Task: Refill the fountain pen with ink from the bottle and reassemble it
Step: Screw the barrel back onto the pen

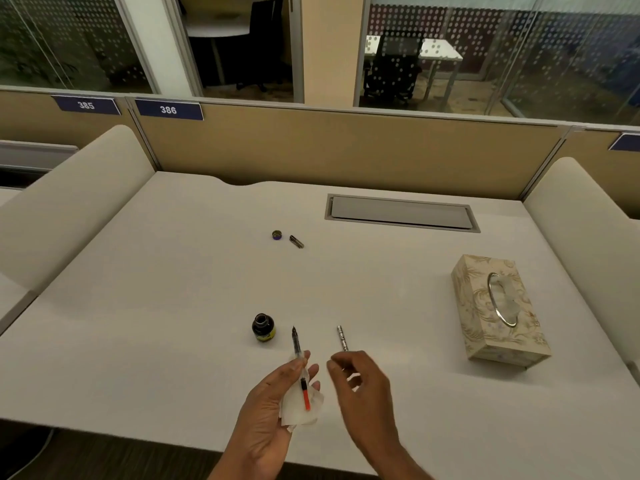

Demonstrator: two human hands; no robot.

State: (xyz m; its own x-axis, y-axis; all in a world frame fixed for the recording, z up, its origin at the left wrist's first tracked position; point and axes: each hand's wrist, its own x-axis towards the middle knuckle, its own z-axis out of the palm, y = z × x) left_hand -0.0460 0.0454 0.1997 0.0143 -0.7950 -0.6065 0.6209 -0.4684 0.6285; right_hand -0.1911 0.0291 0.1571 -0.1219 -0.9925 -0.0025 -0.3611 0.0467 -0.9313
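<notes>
The left hand has its grip closed around the nib part of the pen, with a white tissue tucked behind it. The nib part is held up off the worktop. Its sharp tip points away from the person and its red end points back toward the wrist.

The barrel is the piece that has to go on next. It lies flat on the worktop, just beyond the fingertips of the right hand. Its long side runs almost straight away from the person, leaning only a little, nearly in line with the nib part. The near end of the barrel is the end closest to the right hand. The right hand's grip is loose, with bent fingers and nothing seen in it.

The right hand is much nearer to the barrel than the left one, and the left is full. So the right hand looks like the one to pick the barrel up, by reaching a little forward. It would then have to slide over the red end.

The open ink bottle stands just left of the nib tip, and a bump could tip it. The pen cap and the bottle lid lie far back.
</notes>
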